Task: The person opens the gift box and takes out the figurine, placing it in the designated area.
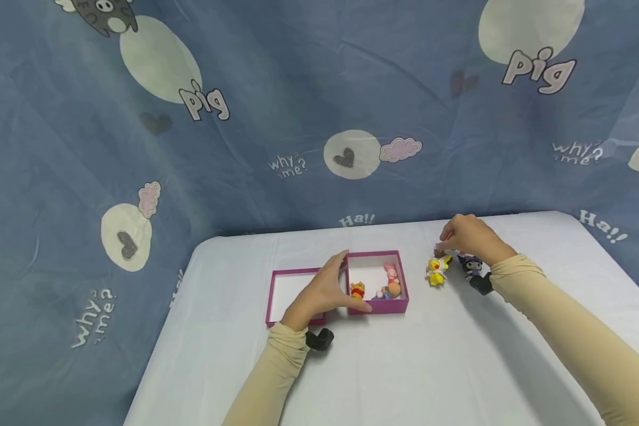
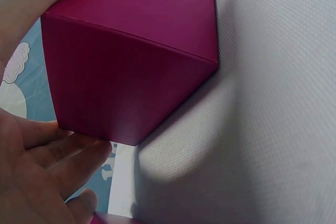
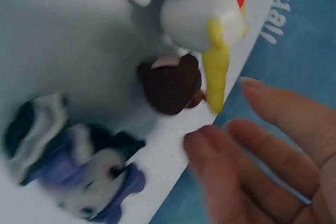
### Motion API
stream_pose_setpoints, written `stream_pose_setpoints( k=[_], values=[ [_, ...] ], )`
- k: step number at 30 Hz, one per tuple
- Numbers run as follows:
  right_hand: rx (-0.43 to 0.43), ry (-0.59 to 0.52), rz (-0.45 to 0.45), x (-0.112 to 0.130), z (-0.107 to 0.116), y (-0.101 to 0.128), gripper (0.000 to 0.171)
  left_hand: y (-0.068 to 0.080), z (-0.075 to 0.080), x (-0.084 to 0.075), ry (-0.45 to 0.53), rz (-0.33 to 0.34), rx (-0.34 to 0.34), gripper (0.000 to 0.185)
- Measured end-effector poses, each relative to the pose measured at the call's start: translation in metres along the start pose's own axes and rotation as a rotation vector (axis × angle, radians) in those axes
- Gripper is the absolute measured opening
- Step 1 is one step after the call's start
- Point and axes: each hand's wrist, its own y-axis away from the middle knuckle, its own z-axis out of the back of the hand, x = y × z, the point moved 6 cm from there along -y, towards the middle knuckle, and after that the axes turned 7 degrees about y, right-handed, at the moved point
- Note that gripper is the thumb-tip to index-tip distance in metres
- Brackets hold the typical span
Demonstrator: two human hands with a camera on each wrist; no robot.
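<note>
My left hand (image 1: 325,293) clasps the left front corner of a magenta box (image 1: 399,305), thumb along its front wall and fingers on its left wall. In the left wrist view the box (image 2: 136,72) fills the frame above my palm (image 2: 37,171). Inside stand a yellow bear figure (image 1: 357,291), a pink figure (image 1: 391,272) and an orange-headed one (image 1: 393,289). My right hand (image 1: 465,235) hovers with relaxed fingers (image 3: 262,156) close to a small brown figure (image 3: 170,85), holding nothing. Beside it are a white and yellow figure (image 1: 436,272) and a purple and black figure (image 1: 473,265).
An empty magenta tray with a white inside (image 1: 287,291) lies just left of the box. The white table (image 1: 431,367) ends near the blue printed cloth backdrop (image 1: 298,118) behind. Black wrist mounts (image 1: 319,339) sit by both sleeves.
</note>
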Motion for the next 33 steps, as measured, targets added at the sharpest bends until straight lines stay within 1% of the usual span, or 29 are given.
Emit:
stream_pose_setpoints(
  k=[3,6,9,13,18,21,23,25,28,30,33],
  values=[
    [0.034,0.105,-0.062,0.004,-0.006,-0.009,0.033,0.000,0.000,-0.001,0.007,-0.005,0.004,0.137],
    [0.047,0.142,-0.101,0.004,-0.012,-0.013,0.034,-0.001,-0.001,-0.002,0.011,-0.007,0.007,0.137],
    [0.029,0.128,-0.118,0.002,-0.015,-0.015,0.033,-0.002,-0.001,-0.003,0.012,-0.006,0.005,0.138],
    [0.005,0.098,-0.116,-0.001,-0.014,-0.014,0.029,-0.003,-0.002,-0.002,0.011,-0.007,0.005,0.137],
    [0.012,0.092,-0.115,-0.005,-0.009,-0.014,0.025,-0.002,-0.001,-0.001,0.003,-0.006,0.004,0.137],
    [-0.004,0.072,-0.108,-0.008,-0.004,-0.013,0.021,-0.002,-0.001,0.001,-0.004,-0.004,0.002,0.138],
    [-0.031,0.034,-0.086,-0.011,0.000,-0.012,0.019,-0.001,-0.001,0.002,-0.006,-0.004,-0.001,0.137],
    [-0.067,-0.032,-0.060,-0.014,0.005,-0.009,0.019,-0.001,-0.001,0.002,-0.004,-0.004,-0.003,0.137],
    [-0.100,-0.166,-0.026,-0.024,0.011,-0.003,0.028,0.000,-0.001,0.002,-0.004,-0.004,-0.001,0.137],
    [-0.096,-0.262,-0.021,-0.032,0.012,0.001,0.037,0.000,-0.001,0.001,-0.002,-0.004,0.000,0.137],
    [-0.054,-0.386,-0.038,-0.046,0.010,0.006,0.051,0.000,0.001,0.001,-0.005,-0.005,-0.002,0.137]
  ],
)
